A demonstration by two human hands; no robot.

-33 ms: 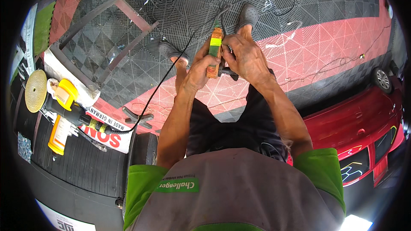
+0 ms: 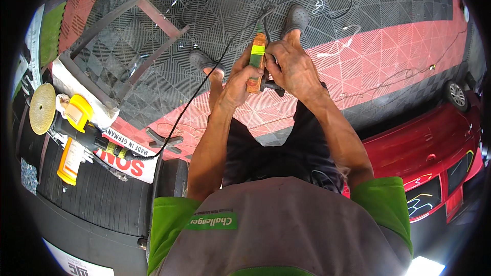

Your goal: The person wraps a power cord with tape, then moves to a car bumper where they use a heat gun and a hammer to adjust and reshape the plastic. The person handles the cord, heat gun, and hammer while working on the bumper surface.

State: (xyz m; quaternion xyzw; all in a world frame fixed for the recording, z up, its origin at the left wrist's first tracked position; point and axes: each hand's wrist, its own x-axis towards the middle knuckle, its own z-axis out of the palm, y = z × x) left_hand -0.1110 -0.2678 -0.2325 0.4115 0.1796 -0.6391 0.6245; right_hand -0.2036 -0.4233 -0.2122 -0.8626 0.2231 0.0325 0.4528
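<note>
My left hand (image 2: 239,83) is wrapped round the near left side of a long narrow block (image 2: 259,53), its thumb on top. Patches of orange-brown and green cover the block, and a bright yellow band crosses it. At the block's right side my right hand (image 2: 295,69) is closed, fingers curled inward; what they pinch is hidden. A black stubby piece (image 2: 276,90) juts out below, between the hands. Dark cables (image 2: 267,9) gather by the block's far end.
Grooved grey and red floor tiles (image 2: 394,46) lie underfoot, with loose cables. On the left are a metal frame (image 2: 158,51) and a polisher (image 2: 84,134) with a round yellow pad, beside yellow bottles (image 2: 71,161) on a black ribbed surface. A red car (image 2: 409,143) stands right.
</note>
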